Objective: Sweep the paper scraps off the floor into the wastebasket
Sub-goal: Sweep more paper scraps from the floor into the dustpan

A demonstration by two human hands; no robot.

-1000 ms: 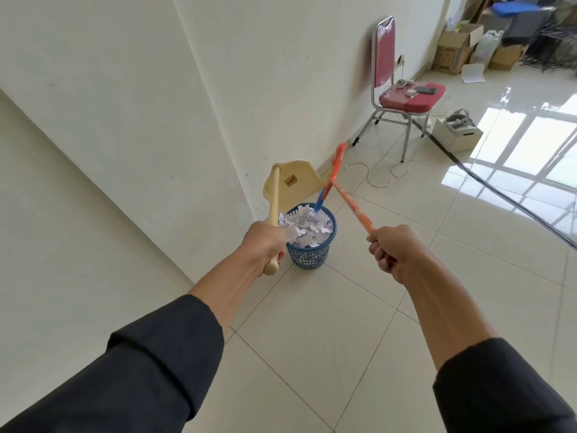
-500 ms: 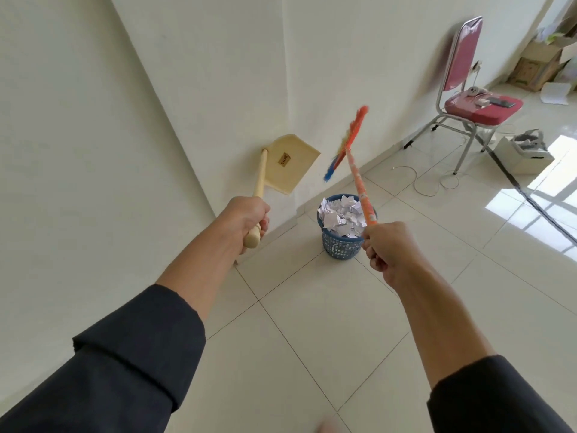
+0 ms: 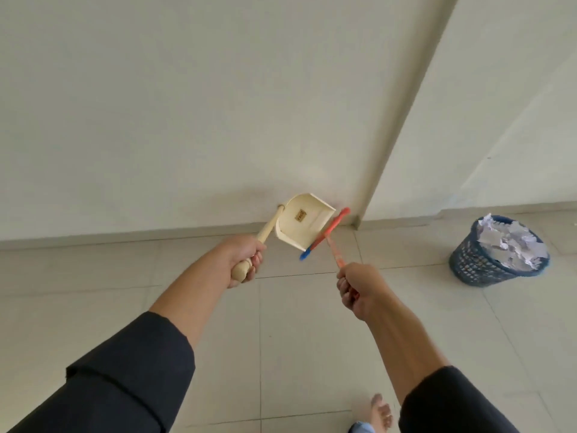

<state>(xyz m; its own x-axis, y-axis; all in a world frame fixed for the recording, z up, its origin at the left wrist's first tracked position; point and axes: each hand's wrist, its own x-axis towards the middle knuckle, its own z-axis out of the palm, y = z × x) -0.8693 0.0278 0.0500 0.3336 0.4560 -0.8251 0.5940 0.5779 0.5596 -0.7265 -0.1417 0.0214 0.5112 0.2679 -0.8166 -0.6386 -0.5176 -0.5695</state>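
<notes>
On the left, the left hand (image 3: pixel 245 259) has its fingers curled tight around the pale wooden handle of the dustpan (image 3: pixel 304 221), holding the pan up off the floor (image 3: pixel 296 323) with its open mouth tipped toward the wall (image 3: pixel 187 104); no scraps show inside it, which suggests it has nothing left to carry. Just to its right, the right hand (image 3: pixel 357 290) is clamped around the orange handle of the small broom (image 3: pixel 324 235), whose red and blue head crosses in front of the pan's edge, both tools raised together, probably to be set down by the wall. Lower down, a bare foot (image 3: pixel 381 412) shows on the tiles. Far to the right, well apart from the hands, the blue wastebasket (image 3: pixel 496 254) stands on the floor near the corner, heaped to the rim with crumpled white paper scraps (image 3: pixel 512 239). No scraps are visible on the floor tiles in view, so the sweeping looks essentially finished.
</notes>
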